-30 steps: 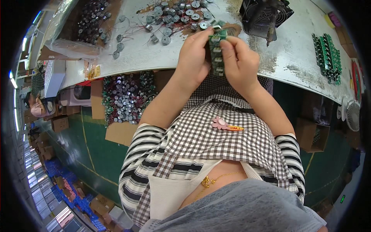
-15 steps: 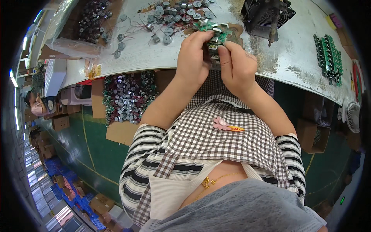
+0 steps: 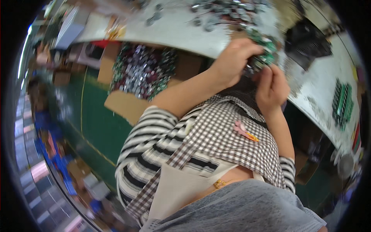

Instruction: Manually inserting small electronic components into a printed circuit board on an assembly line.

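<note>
Green circuit boards [image 3: 267, 53] are between my two hands, above the near edge of the worktable; motion blur hides their details. My left hand [image 3: 236, 58] is closed on their left side, thumb and fingers pinching. From the lower right, my right hand [image 3: 273, 88] pinches them with bent fingers. Beyond the boards lies a heap of small round metal motors [image 3: 235, 11] on the table.
A cardboard box [image 3: 125, 107] filled with motors and green boards stands below the table edge, left. A dark fan [image 3: 307, 42] is on the table at right, with a stack of green boards [image 3: 342, 104] farther right. A white box [image 3: 72, 27] sits far left.
My view has swung and tilted, so the table, the box and my hands appear shifted, with blur. Both hands still grip the circuit boards.
</note>
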The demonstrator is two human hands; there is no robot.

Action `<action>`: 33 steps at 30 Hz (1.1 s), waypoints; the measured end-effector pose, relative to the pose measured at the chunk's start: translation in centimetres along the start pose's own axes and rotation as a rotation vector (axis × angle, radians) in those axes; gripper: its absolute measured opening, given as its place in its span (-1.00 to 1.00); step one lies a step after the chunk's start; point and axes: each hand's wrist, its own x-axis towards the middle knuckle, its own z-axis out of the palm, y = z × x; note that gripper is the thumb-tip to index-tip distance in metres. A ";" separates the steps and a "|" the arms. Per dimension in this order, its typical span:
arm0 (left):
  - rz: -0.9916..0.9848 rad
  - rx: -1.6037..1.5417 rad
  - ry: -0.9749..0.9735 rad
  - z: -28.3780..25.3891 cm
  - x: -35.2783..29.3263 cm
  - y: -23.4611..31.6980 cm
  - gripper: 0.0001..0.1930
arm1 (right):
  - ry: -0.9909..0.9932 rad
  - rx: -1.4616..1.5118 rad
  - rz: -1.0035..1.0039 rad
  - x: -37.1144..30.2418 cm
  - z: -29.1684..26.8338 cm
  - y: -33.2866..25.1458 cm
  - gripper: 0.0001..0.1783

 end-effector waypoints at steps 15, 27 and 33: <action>0.270 1.155 0.025 -6.7 -9.6 1.8 -0.73 | -0.093 0.054 -0.003 -1.1 1.6 -1.4 -0.85; 0.120 0.115 1.068 -40.4 -24.6 13.9 -0.62 | 0.002 0.018 -0.159 -0.9 -3.5 2.7 -0.76; 0.448 0.777 1.441 -26.7 -10.8 9.6 -0.59 | 0.487 -0.616 0.140 -1.8 -13.2 8.4 -0.76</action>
